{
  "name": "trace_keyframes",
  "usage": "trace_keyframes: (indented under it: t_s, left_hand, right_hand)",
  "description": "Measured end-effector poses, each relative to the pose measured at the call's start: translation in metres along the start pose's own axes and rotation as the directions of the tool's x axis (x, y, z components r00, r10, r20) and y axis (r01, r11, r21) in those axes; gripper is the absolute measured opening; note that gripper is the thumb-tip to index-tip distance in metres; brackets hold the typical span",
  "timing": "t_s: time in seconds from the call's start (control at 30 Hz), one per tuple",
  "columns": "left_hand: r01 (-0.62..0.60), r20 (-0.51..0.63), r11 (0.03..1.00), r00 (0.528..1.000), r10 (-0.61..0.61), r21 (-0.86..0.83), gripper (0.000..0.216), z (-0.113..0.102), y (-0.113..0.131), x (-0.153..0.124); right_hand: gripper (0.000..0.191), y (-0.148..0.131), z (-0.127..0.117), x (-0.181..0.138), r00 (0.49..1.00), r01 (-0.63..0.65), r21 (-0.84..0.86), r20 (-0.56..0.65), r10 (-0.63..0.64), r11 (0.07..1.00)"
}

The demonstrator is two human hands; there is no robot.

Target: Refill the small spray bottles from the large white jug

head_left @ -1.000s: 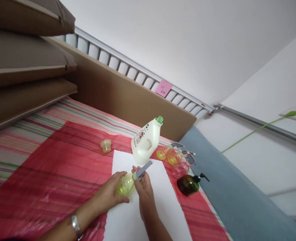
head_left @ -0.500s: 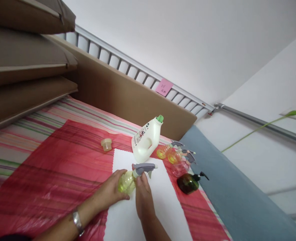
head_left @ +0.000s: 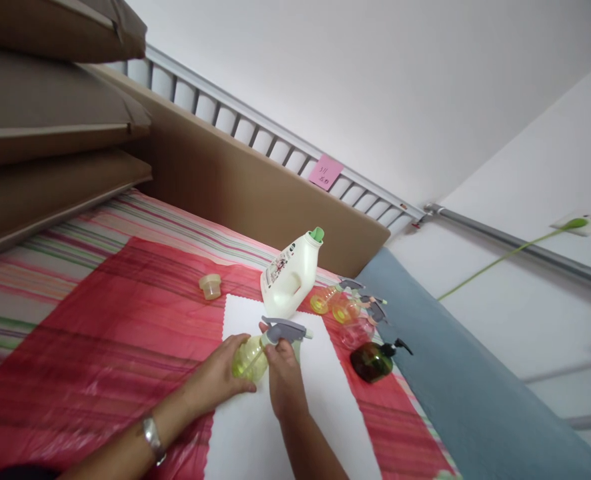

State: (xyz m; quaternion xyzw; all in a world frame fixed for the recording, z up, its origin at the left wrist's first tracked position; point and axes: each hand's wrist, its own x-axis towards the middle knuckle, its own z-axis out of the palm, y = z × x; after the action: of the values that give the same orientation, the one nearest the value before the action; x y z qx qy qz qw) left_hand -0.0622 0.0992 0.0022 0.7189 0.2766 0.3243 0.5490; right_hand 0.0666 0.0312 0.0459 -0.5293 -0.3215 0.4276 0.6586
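My left hand [head_left: 225,371] is wrapped round the clear yellow body of a spray bottle [head_left: 250,361], low over a white sheet [head_left: 251,432]. At the bottle's neck, my right hand [head_left: 284,373] has its fingers closed on the base of the grey trigger head [head_left: 284,330], whose nozzle points right. A thin tube shows inside the body. Just beyond stands a white jug [head_left: 287,280] with a green spout and no cap on it. A pale translucent cap [head_left: 210,287] lies to the left on the red plastic sheet.
Several things stand right of the white sheet: two yellow spray bottles [head_left: 345,309], a pink spray bottle [head_left: 357,333] and a dark green pump bottle [head_left: 371,363]. A brown board [head_left: 255,180] runs along the back before a radiator [head_left: 245,129]. Brown cushions [head_left: 50,107] are stacked at left.
The trigger head has turned slightly at the neck, its nozzle tipping a little downward, with my right fingers shifting on it. My left hand keeps its hold. The whole view has shifted slightly.
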Motion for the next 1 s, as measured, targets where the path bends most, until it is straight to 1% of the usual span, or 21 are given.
trace_keyframes:
  t_s: [0.1, 0.2, 0.27, 0.33, 0.43, 0.47, 0.5, 0.53, 0.57, 0.6, 0.63, 0.67, 0.7, 0.73, 0.77, 0.8, 0.83, 0.87, 0.9, 0.93, 1.0]
  left_hand:
    - [0.004, 0.006, 1.000, 1.000, -0.004, -0.001, 0.077, 0.000, 0.000, 0.000]
    - [-0.004, 0.016, 1.000, 1.000, 0.004, -0.006, 0.076, 0.000, -0.001, 0.000]
    - [-0.011, 0.017, 1.000, 1.000, 0.011, -0.017, 0.076, 0.000, -0.002, 0.001]
    - [-0.014, 0.010, 1.000, 1.000, 0.014, -0.020, 0.078, -0.001, -0.003, 0.001]
    - [-0.022, 0.018, 1.000, 1.000, 0.022, -0.015, 0.080, -0.001, -0.005, 0.002]
    - [-0.023, 0.024, 1.000, 0.999, 0.023, -0.014, 0.080, -0.001, -0.005, 0.002]
    - [-0.020, 0.029, 1.000, 0.999, 0.021, -0.013, 0.080, -0.001, -0.005, 0.002]
    - [-0.018, 0.030, 1.000, 0.999, 0.018, -0.011, 0.080, -0.001, -0.005, 0.002]
    - [-0.017, 0.030, 1.000, 0.999, 0.017, -0.008, 0.080, -0.001, -0.004, 0.002]
    - [-0.016, 0.029, 1.000, 0.999, 0.016, -0.004, 0.079, -0.001, -0.004, 0.002]
    - [-0.015, 0.027, 1.000, 1.000, 0.015, 0.001, 0.078, -0.001, -0.003, 0.002]
    - [-0.013, 0.025, 1.000, 1.000, 0.013, 0.004, 0.077, -0.001, -0.002, 0.002]
    - [-0.012, 0.024, 1.000, 1.000, 0.012, 0.006, 0.076, -0.001, -0.001, 0.001]
    - [-0.010, 0.022, 1.000, 1.000, 0.010, 0.006, 0.075, -0.001, 0.000, 0.001]
    - [-0.009, 0.021, 1.000, 1.000, 0.009, 0.003, 0.075, -0.001, 0.001, 0.001]
    - [-0.011, 0.021, 1.000, 1.000, 0.011, -0.002, 0.075, -0.001, 0.001, 0.001]
    - [-0.014, 0.024, 1.000, 1.000, 0.014, -0.007, 0.075, -0.001, 0.001, 0.001]
    - [-0.017, 0.026, 1.000, 1.000, 0.018, -0.012, 0.076, -0.001, 0.001, 0.001]
    - [-0.019, 0.025, 1.000, 1.000, 0.019, -0.014, 0.076, -0.001, 0.001, 0.001]
    - [-0.019, 0.023, 1.000, 1.000, 0.019, -0.016, 0.077, -0.002, 0.001, 0.001]
    - [-0.013, 0.017, 1.000, 1.000, 0.013, -0.018, 0.077, -0.002, 0.003, 0.001]
  right_hand:
    - [0.045, -0.002, 0.005, 0.001, 0.998, 0.008, -0.025, -0.055, -0.009, 1.000]
    - [0.051, -0.003, 0.007, -0.006, 0.999, 0.050, -0.039, -0.007, -0.050, 0.998]
    - [0.052, -0.003, 0.002, -0.013, 0.997, 0.077, -0.098, 0.007, -0.076, 0.992]
    - [0.046, -0.001, -0.014, -0.020, 0.998, 0.051, -0.213, -0.030, -0.059, 0.976]
    - [0.035, -0.006, -0.050, -0.026, 0.978, -0.050, -0.334, -0.206, -0.021, 0.941]
    - [0.035, -0.013, -0.061, -0.025, 0.960, -0.057, -0.336, -0.277, -0.041, 0.940]
    - [0.036, -0.023, -0.071, -0.023, 0.937, -0.033, -0.335, -0.338, -0.088, 0.942]
    - [0.038, -0.037, -0.077, -0.020, 0.916, 0.018, -0.347, -0.370, -0.155, 0.938]
    - [0.039, -0.054, -0.079, -0.017, 0.907, 0.080, -0.380, -0.356, -0.226, 0.921]
    - [0.038, -0.073, -0.077, -0.014, 0.911, 0.147, -0.448, -0.286, -0.297, 0.882]
    - [0.037, -0.093, -0.070, -0.011, 0.931, 0.198, -0.538, -0.157, -0.329, 0.819]
    - [0.035, -0.112, -0.060, -0.008, 0.938, 0.262, -0.637, -0.010, -0.348, 0.725]
    - [0.033, -0.130, -0.046, -0.005, 0.937, 0.318, -0.740, 0.152, -0.313, 0.593]
    - [0.032, -0.145, -0.031, -0.002, 0.923, 0.377, -0.812, 0.288, -0.255, 0.446]
    - [0.033, -0.157, -0.016, 0.002, 0.892, 0.451, -0.828, 0.409, -0.192, 0.332]
    - [0.035, -0.165, -0.002, 0.006, 0.859, 0.510, -0.825, 0.504, -0.092, 0.244]
    - [0.037, -0.169, 0.011, 0.010, 0.819, 0.563, -0.808, 0.573, 0.012, 0.172]
    - [0.039, -0.171, 0.022, 0.014, 0.781, 0.603, -0.790, 0.613, 0.115, 0.115]
    - [0.041, -0.171, 0.031, 0.019, 0.753, 0.626, -0.777, 0.624, 0.211, 0.064]
    - [0.041, -0.169, 0.038, 0.023, 0.735, 0.637, -0.771, 0.613, 0.289, 0.016]
    - [0.038, -0.163, 0.047, 0.030, 0.727, 0.635, -0.769, 0.565, 0.390, -0.072]
